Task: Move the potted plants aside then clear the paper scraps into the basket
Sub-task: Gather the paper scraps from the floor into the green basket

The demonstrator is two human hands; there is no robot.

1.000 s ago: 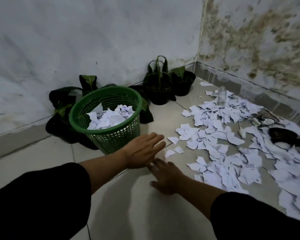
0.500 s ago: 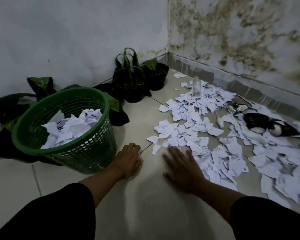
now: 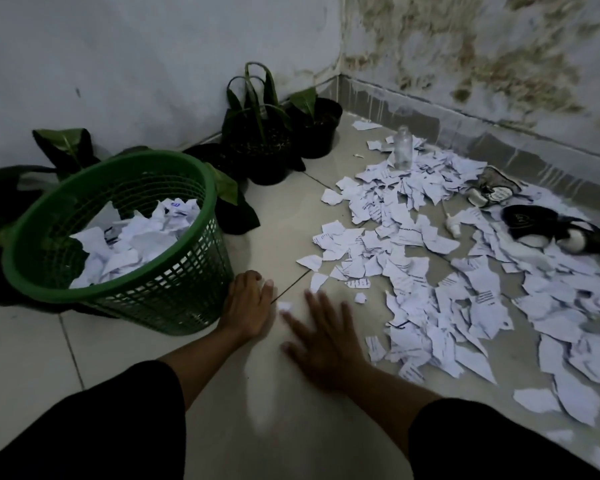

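With potted plants point(image 3: 267, 140) parked far-left by the wall, we keep the basket point(image 3: 118, 244) near the paper scraps point(image 3: 430, 271). Left hand point(image 3: 246, 306) lies flat on the floor, holding nothing; right hand point(image 3: 326, 334), fingers spread and blurred, holds nothing, looks set to rake scraps in.

I see the basket point(image 3: 125, 244) on the left, the potted plants point(image 3: 267, 133) behind it, the paper scraps point(image 3: 430, 265) on the right.

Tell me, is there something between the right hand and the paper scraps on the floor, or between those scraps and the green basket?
Nothing visible blocks either way. The right hand lies flat on bare tile beside the paper scraps. Between the scraps and the green basket there is open floor; only the left hand rests there, against the basket's foot.
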